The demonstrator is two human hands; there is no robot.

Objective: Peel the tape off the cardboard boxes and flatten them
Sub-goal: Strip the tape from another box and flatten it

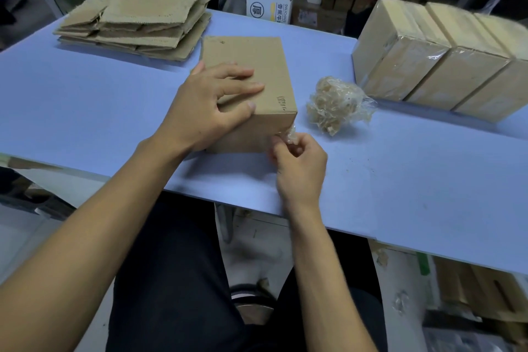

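Note:
A brown cardboard box [257,66] lies on the pale blue table [100,100] in front of me. My left hand [211,106] rests on its top near the left edge, fingers spread flat and thumb hooked over the near top edge. My right hand [300,163] is at the box's near right corner and pinches a crumpled strip of clear tape [291,134] that still clings to that corner.
A ball of peeled tape [337,104] lies right of the box. A row of taped boxes [445,66] stands at the far right. A stack of flattened cardboard [143,20] sits at the back left. A white carton [270,4] stands behind the table.

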